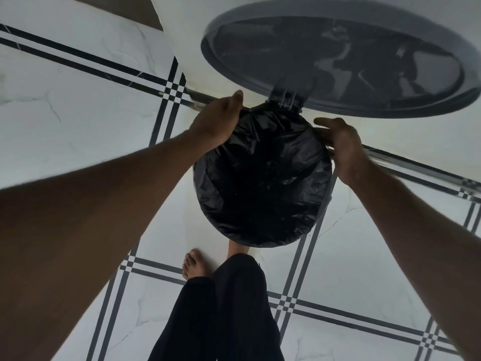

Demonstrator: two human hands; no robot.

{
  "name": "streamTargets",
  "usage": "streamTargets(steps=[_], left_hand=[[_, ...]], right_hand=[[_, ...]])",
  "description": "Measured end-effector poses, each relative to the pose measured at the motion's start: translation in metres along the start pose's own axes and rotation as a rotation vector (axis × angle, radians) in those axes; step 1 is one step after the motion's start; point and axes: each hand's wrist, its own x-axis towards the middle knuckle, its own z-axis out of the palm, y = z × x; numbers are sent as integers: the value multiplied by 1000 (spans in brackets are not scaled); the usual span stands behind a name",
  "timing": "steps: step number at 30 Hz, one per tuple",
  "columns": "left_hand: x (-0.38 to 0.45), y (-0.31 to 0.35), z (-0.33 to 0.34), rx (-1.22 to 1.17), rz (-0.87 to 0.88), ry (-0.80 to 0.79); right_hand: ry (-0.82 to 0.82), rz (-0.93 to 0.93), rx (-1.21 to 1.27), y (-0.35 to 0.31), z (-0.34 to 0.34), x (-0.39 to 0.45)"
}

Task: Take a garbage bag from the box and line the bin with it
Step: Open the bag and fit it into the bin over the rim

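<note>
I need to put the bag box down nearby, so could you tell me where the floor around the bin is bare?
Bare tile lies left of the bin, beyond the left hand, and right of it, below the right hand. It is crowded in front, by the bare foot, and behind, under the raised lid.

The garbage bag (263, 178) is glossy black. The bin lid (338, 58) is grey. The floor (78, 105) is white marbled tile crossed by black double stripes; the trousers (229, 313) are black.

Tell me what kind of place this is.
Probably a room in a home, perhaps a kitchen or bathroom. The floor is pale marble-look tile with dark stripes, a lidded bin holding a black bag stands by the wall, and the person is barefoot.
</note>
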Motion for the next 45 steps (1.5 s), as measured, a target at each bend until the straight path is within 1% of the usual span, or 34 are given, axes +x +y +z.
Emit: streamTargets(steps=[2,3,5,7,9,11,13,17,19,22,24,27,29,31,33,36,41,43,45], left_hand=[[-6,-4,-5,-27,21,114],[-11,-7,-8,-55,2,175],[-22,-14,-16,-196,-62,267],[-38,-16,-26,-340,-117,298],[-54,-12,-36,-470,-124,309],[-72,-2,-44,-550,-81,328],[-92,8,-47,-542,-2,343],[-121,25,-49,-530,101,416],[-128,43,-56,-552,162,454],[-135,68,-64,-489,250,440],[-141,84,-66,-430,288,420],[-145,97,-69,-393,303,410],[-146,96,-69,-418,263,436],[-152,95,-68,-430,223,443],[-162,91,-64,-384,177,430],[-179,80,-58,-349,83,422],[-203,58,-39,-300,-4,392],[-209,42,-24,-298,-35,384],[-211,24,-5,-301,-103,382]], right_hand=[[87,11,103,5,-5,-6],[126,15,159,7,-9,-12],[166,35,256,8,-17,-27],[165,33,367,4,-24,-46],[143,7,463,-5,-29,-65],[126,-16,499,-17,-30,-84],[141,-28,529,-27,-29,-103],[253,-68,605,-46,-23,-135],[323,-119,595,-55,-23,-147],[382,-182,519,-63,-27,-158],[383,-209,440,-70,-31,-164],[320,-241,383,-81,-38,-172],[303,-237,361,-85,-41,-173],[334,-238,320,-82,-43,-174],[357,-237,265,-72,-42,-178],[347,-236,175,-46,-37,-187],[388,-260,28,4,-24,-208],[402,-223,-3,25,-18,-209],[395,-166,-53,43,-11,-207]])
